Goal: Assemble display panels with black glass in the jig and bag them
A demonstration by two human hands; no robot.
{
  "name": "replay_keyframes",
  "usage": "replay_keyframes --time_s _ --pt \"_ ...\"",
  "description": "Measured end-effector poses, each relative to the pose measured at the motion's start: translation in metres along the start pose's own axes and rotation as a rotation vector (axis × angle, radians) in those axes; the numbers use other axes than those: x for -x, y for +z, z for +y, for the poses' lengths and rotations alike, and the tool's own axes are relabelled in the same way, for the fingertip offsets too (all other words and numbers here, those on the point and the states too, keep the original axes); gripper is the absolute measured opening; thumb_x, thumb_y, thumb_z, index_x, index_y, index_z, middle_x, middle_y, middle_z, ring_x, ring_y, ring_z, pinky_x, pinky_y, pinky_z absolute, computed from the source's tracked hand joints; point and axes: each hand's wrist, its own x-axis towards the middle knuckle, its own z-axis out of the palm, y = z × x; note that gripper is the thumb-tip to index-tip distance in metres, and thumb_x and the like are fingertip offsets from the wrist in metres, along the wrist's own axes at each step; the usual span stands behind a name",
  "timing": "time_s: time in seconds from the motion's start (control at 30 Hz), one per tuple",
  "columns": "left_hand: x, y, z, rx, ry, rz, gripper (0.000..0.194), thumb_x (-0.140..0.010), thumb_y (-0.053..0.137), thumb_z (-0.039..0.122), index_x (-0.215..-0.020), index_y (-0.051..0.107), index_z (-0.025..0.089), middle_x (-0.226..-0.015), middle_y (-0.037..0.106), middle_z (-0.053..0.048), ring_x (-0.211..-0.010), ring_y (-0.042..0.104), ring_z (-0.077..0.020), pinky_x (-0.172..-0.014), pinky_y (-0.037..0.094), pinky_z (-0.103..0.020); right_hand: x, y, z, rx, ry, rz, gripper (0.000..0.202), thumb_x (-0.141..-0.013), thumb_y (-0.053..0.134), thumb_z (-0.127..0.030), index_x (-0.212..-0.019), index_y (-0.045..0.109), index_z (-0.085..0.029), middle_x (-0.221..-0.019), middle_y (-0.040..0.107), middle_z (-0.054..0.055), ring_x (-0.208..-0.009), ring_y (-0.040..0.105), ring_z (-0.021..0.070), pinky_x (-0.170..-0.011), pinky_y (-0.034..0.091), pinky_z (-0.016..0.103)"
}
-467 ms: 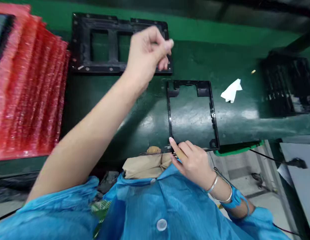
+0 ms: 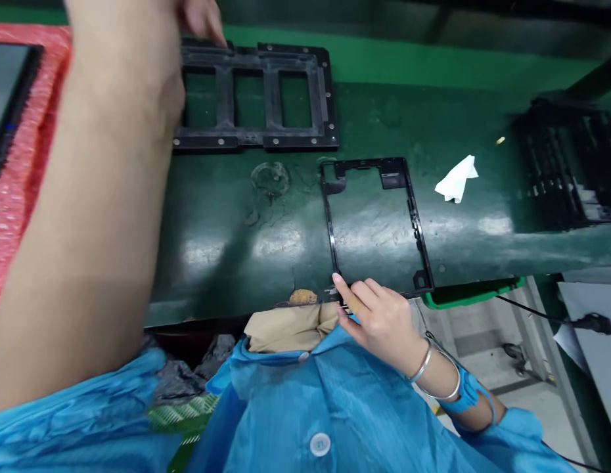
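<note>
A thin black rectangular frame [image 2: 414, 226] lies slightly tilted on the green table, its near edge at the table's front. My right hand [image 2: 374, 315] is closed on the frame's near left corner, the index finger along its left side. Something thin and shiny shows beside those fingertips, too small to name. My left hand [image 2: 202, 20] is at the top left, over the far left part of a thick black fixture [image 2: 225, 98] with rectangular openings. Most of that hand is cut off or behind the wrist; what it holds is hidden.
Red bubble wrap [image 2: 49, 85] with a dark-screened panel [image 2: 10, 85] is at the left, partly behind my forearm. A white scrap [image 2: 456, 179] lies right of the frame. Stacked black parts [image 2: 571, 164] stand at the far right. A green bin [image 2: 473, 293] sits below the table edge.
My left hand has moved up and left from above the fixture's right part, and its forearm now covers much of the red wrap. The black frame has tilted slightly, its far end leftward.
</note>
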Motion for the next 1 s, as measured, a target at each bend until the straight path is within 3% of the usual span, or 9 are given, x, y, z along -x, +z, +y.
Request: replay_keyframes --time_s 0.03,0.07,0.2,0.37,0.47,0.57,0.67,0.83,1.0 --pt "0.016 0.002 0.003 -0.022 -0.010 -0.077 0.034 -0.077 0.075 0.050 -0.070 0.057 0.022 -0.054 0.037 0.010 -0.056 0.047 -0.0053 -0.052 0.041 -0.019 0.001 0.000 0.000 -0.006 0.006 -0.005 0.038 -0.097 0.046 -0.023 -0.124 0.066 -0.007 -0.073 0.059 0.003 -0.069 0.049 0.0145 -0.055 0.039 0.028" --pt "0.033 0.006 0.005 -0.097 -0.048 -0.140 0.031 -0.077 0.076 0.045 -0.072 0.060 0.019 -0.055 0.049 0.009 -0.054 0.050 -0.0055 -0.051 0.040 -0.021 0.001 0.001 -0.001 -0.010 0.012 -0.009 0.038 -0.097 0.046 -0.023 -0.125 0.066 -0.007 -0.074 0.060 0.003 -0.070 0.049 0.0145 -0.055 0.039 0.028" --pt "0.093 0.026 0.011 -0.424 -0.137 -0.586 0.025 -0.082 0.071 0.040 -0.089 0.069 0.016 -0.054 0.052 0.006 -0.052 0.050 -0.0105 -0.054 0.035 -0.025 0.003 0.001 -0.001 -0.025 0.028 0.001 0.038 -0.095 0.048 -0.023 -0.126 0.065 -0.008 -0.074 0.059 0.003 -0.070 0.051 0.0144 -0.054 0.039 0.028" --pt "0.120 0.045 0.004 -0.669 0.001 -0.793 0.030 -0.082 0.072 0.039 -0.101 0.065 0.017 -0.066 0.057 0.003 -0.063 0.056 -0.0163 -0.061 0.034 -0.026 0.003 -0.003 -0.001 -0.034 0.030 0.002 0.037 -0.096 0.047 -0.024 -0.123 0.066 -0.008 -0.074 0.060 0.004 -0.069 0.052 0.0145 -0.054 0.039 0.028" --pt "0.123 0.053 -0.002 -0.696 0.091 -0.830 0.014 -0.087 0.067 0.029 -0.084 0.061 0.017 -0.075 0.061 -0.001 -0.077 0.060 -0.0201 -0.069 0.038 -0.029 0.000 -0.008 0.002 -0.082 0.037 -0.002 0.037 -0.099 0.046 -0.028 -0.123 0.067 -0.009 -0.077 0.062 0.004 -0.069 0.055 0.0140 -0.056 0.042 0.027" --pt "0.126 0.056 -0.008 -0.659 0.112 -0.813 0.018 -0.090 0.058 0.020 -0.072 0.054 0.018 -0.079 0.061 -0.004 -0.084 0.059 -0.0219 -0.074 0.038 -0.032 -0.012 -0.008 0.006 -0.069 0.081 0.015 0.043 -0.100 0.044 -0.038 -0.126 0.065 -0.010 -0.080 0.061 0.004 -0.069 0.056 0.0134 -0.059 0.044 0.026" --pt "0.128 0.055 -0.012 -0.514 0.077 -0.760 0.020 -0.088 0.055 0.017 -0.069 0.050 0.018 -0.077 0.056 -0.003 -0.079 0.055 -0.0201 -0.073 0.039 -0.032 -0.034 -0.003 0.008 0.023 0.177 -0.120 0.056 -0.100 0.042 -0.046 -0.139 0.055 -0.009 -0.089 0.062 0.008 -0.076 0.058 0.0167 -0.058 0.044 0.027" --pt "0.129 0.056 -0.013 -0.178 -0.068 -0.631 0.018 -0.087 0.052 0.015 -0.070 0.051 0.018 -0.074 0.055 -0.001 -0.070 0.052 -0.0151 -0.069 0.040 -0.029 -0.060 0.004 0.003 0.103 0.269 -0.419 0.057 -0.100 0.040 -0.035 -0.150 0.040 -0.008 -0.105 0.062 0.012 -0.088 0.058 0.0201 -0.059 0.046 0.027" --pt "0.124 0.069 -0.018 0.236 -0.361 -0.547 0.017 -0.087 0.052 0.018 -0.073 0.044 0.020 -0.071 0.062 -0.001 -0.057 0.052 -0.0115 -0.051 0.036 -0.026 -0.059 0.010 0.000 0.124 0.274 -0.418 0.054 -0.098 0.036 -0.022 -0.150 0.039 -0.007 -0.100 0.061 0.011 -0.086 0.056 0.0193 -0.058 0.047 0.026"
